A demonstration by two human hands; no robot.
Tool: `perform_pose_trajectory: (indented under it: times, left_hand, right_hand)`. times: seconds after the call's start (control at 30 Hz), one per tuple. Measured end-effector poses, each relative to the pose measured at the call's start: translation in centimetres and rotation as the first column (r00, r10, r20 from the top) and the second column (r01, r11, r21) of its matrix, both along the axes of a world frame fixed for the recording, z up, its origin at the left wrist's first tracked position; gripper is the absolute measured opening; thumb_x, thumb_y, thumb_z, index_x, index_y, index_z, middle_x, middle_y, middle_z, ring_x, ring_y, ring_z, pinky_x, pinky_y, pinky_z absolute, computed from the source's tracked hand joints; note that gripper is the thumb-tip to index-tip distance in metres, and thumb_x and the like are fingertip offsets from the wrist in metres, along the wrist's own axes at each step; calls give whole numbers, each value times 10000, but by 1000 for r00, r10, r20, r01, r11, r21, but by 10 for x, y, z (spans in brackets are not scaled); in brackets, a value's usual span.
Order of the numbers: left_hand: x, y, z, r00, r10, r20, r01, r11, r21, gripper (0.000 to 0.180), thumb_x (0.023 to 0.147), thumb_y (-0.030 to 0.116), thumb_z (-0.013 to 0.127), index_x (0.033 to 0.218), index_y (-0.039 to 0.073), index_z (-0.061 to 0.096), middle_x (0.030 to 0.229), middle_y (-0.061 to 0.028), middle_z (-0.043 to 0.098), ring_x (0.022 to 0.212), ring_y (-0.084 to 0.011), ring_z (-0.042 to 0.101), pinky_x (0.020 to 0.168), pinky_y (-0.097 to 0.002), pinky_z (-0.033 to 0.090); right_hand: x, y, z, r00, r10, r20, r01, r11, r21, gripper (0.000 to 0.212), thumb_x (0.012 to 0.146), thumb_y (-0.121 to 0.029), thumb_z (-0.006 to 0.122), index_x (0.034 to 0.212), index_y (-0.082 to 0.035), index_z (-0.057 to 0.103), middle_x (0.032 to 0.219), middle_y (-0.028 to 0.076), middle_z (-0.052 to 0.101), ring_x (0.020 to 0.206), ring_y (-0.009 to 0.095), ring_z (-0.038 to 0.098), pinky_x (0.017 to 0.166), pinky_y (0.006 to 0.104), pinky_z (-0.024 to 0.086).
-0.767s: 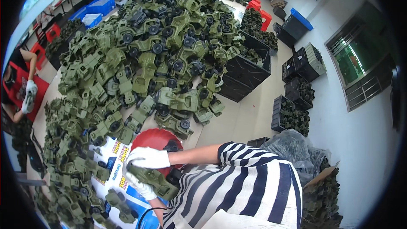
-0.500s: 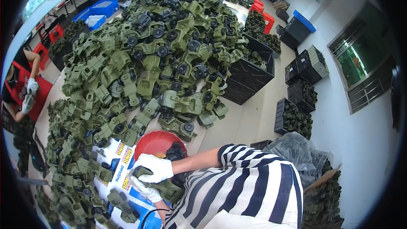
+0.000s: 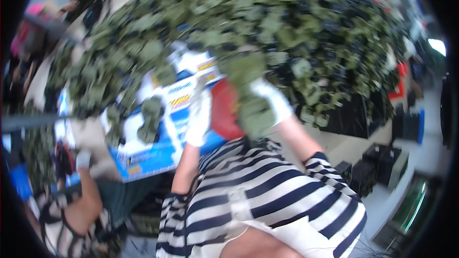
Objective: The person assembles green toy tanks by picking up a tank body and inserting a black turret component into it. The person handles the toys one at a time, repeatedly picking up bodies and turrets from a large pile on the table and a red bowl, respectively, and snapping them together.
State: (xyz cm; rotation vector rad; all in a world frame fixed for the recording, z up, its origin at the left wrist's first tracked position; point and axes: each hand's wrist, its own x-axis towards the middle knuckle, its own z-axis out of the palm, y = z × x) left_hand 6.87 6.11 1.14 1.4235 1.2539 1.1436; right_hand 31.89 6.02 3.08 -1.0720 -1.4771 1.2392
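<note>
My right hand (image 3: 275, 99), in a white glove, grips a green toy military vehicle (image 3: 256, 114) on its right side, above the red scalloped basin (image 3: 224, 110). To the left of the basin is my left hand (image 3: 199, 119), also gloved in white, apart from the vehicle. Its fingers point away from me and are smeared by motion; whether they hold anything is not clear. Under it lies a blue and white printed cardboard sheet (image 3: 143, 160), with loose green toy vehicles (image 3: 151, 119) on it.
A large heap of green toy vehicles (image 3: 267, 14) covers the far side of the table. Beyond my right arm are a black crate (image 3: 344, 114) and a red stool (image 3: 399, 81). On the left, a co-worker's gloved hand (image 3: 83, 159) is close to the cardboard.
The view has swung, shifting the scene. My hands, together around a toy vehicle before, are now apart; my right hand holds a vehicle over the basin, my left is beside it.
</note>
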Motion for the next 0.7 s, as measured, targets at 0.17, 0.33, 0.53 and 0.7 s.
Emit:
perform_pose_trajectory:
  times: [0.17, 0.33, 0.53, 0.7]
  left_hand:
    - [-7, -7, 26, 994, -1, -111, -12, 993, -113, 487, 936, 343, 618, 1276, -4, 591, 1269, -216, 608, 1168, -347, 596, 997, -394, 458]
    - [-79, 2, 1, 576, 355, -736, -474, 879, 52, 594, 791, 358, 748, 1265, 36, 589, 1184, -165, 656, 1086, -301, 630, 935, -396, 479]
    - [-153, -20, -27, 283, 3, -959, -616, 767, -180, 890, 652, 459, 824, 1346, 65, 431, 1190, -167, 648, 1099, -313, 635, 899, -425, 493]
    - [-124, -46, -33, 382, -9, -924, -364, 918, -159, 837, 688, 338, 813, 1386, 71, 437, 1232, -160, 626, 1042, -301, 661, 939, -410, 462]
  right_hand:
    - [128, 131, 163, 680, -170, -714, 137, 985, -103, 436, 966, -250, 541, 1308, 6, 449, 1233, 155, 508, 1071, 272, 518, 921, 400, 453]
    - [160, 148, 198, 620, -585, -522, 668, 743, -40, 517, 1041, -243, 417, 1460, 35, 297, 1514, 273, 320, 1412, 403, 327, 1157, 541, 323]
    - [42, 66, 47, 961, 198, 191, -84, 872, -482, 321, 965, -276, 585, 1111, -1, 664, 1059, 108, 695, 856, 197, 681, 744, 335, 546]
    - [-16, 16, -27, 273, 365, 890, 82, 913, -400, 549, 806, -508, 691, 1113, -52, 698, 1022, 221, 693, 986, 373, 664, 887, 415, 517]
